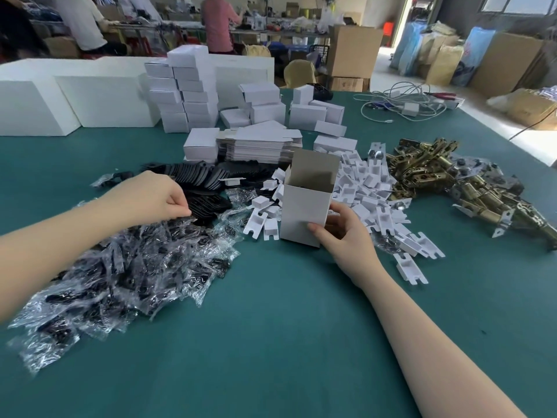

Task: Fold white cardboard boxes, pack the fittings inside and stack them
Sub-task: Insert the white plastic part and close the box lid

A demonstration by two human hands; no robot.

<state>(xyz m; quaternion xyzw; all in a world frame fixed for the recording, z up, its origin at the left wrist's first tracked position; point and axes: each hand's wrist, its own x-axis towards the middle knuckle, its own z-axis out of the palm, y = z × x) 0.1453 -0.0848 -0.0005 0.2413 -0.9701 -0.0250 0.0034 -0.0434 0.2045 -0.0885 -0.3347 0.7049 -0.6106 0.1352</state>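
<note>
The box (304,203) stands upright near the middle of the green surface (271,342), top flaps open, with the right hand (340,233) curled round its lower right corner, thumb on the near face. It looks like thin white card: light, easily dented, stiff only along its folds, so it is best held low by 2 opposite walls, as here, leaving the mouth free. What lies inside cannot be seen; the interior is in shadow. To its left the left hand (156,197) pinches something at the far edge of the bags (129,267), a heap of clear packets with dark parts inside; these look slippery and crinkly, and which packet is caught cannot be told. Beyond them lies a spread of black plates (199,179). Right of the box is a pile of white inserts (370,188), and further right the brass latches (446,176), which look heavy and hard enough to bulge thin card if dropped in. Behind sit the flat blanks (259,143) and, further back, the stacks (187,92) of closed boxes. The heap's near left end is blurred.
</note>
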